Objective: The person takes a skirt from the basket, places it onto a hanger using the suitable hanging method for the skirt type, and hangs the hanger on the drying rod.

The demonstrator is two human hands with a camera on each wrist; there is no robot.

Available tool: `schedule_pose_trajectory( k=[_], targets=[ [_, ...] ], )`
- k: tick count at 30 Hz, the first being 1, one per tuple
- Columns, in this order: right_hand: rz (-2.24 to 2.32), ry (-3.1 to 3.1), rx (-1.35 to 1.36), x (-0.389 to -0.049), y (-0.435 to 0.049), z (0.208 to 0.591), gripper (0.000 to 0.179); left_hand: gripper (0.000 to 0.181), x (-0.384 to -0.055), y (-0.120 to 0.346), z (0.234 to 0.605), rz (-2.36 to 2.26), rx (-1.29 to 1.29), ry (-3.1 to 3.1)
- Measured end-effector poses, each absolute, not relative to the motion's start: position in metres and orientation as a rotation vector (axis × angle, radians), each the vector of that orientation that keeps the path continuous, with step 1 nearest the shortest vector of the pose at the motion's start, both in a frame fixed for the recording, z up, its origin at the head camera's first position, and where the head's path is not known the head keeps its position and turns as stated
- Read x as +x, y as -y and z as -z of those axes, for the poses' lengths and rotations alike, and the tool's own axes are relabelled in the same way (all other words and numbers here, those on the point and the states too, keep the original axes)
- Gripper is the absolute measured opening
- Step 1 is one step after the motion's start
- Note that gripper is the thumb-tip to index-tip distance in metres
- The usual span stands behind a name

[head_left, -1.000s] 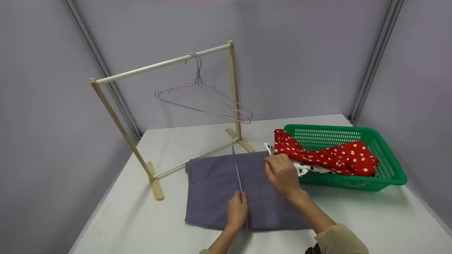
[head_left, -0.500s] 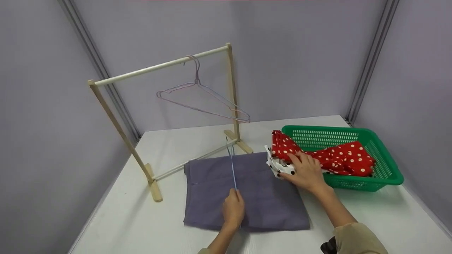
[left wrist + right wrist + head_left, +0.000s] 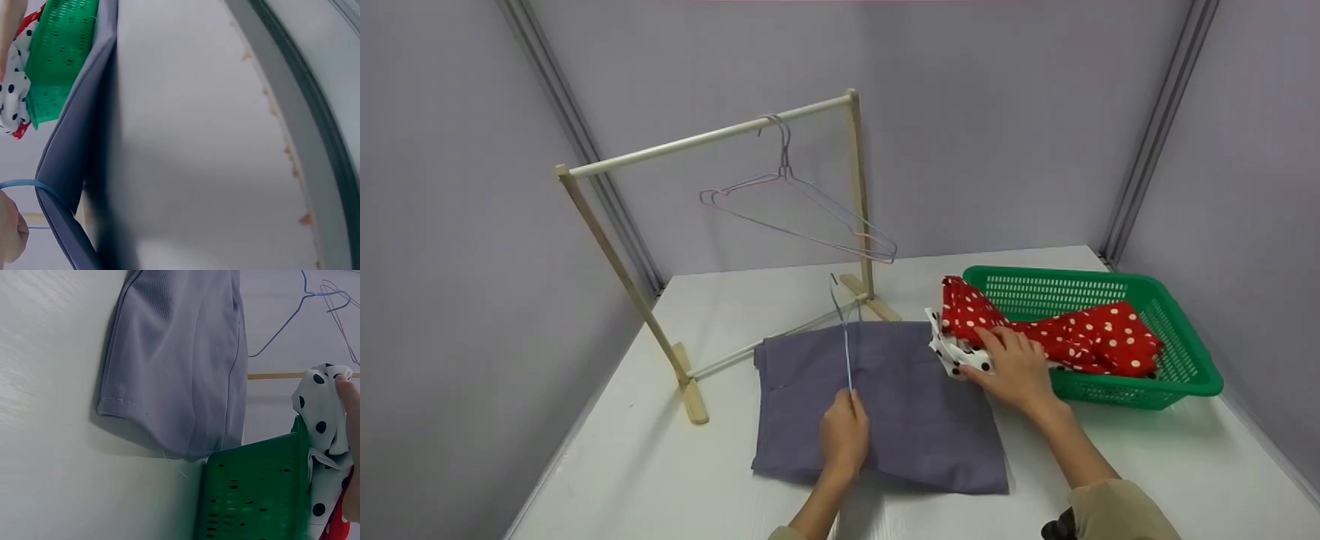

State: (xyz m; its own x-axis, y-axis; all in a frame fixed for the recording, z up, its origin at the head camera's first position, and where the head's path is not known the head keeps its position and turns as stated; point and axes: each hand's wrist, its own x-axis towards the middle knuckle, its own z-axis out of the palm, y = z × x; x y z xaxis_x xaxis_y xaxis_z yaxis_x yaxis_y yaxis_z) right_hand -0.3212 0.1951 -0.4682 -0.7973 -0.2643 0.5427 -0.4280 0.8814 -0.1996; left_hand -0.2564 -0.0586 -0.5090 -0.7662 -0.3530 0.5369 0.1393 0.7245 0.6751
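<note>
white table (image 3: 615,465): rack (image 3: 697,139) behind, green basket (image 3: 1110,391) right, purple garment (image 3: 930,420) left of it. red dotted cloth (image 3: 1110,337) overhangs basket; your right hand (image 3: 1020,375) grips white dotted cloth (image 3: 958,358) under it. your left hand (image 3: 845,435) grips blue hanger (image 3: 847,352) over garment.

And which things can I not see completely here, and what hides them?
Head view: part of the blue hanger, covered by the left hand.
Head view: part of the white dotted cloth, under the red dotted cloth.
Left wrist view: the left hand, cut off by the left edge.
Right wrist view: the right hand, cut off by the right edge.
</note>
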Motion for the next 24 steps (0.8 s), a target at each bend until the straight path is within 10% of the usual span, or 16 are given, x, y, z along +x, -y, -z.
schedule_pose_trajectory(
  k=[24],
  targets=[
    [-0.521, 2.473, 0.551, -0.325, -0.205, 0.476, 0.061, 0.012, -0.256, 0.111, 0.411, 0.984, 0.115, 1.987]
  ],
)
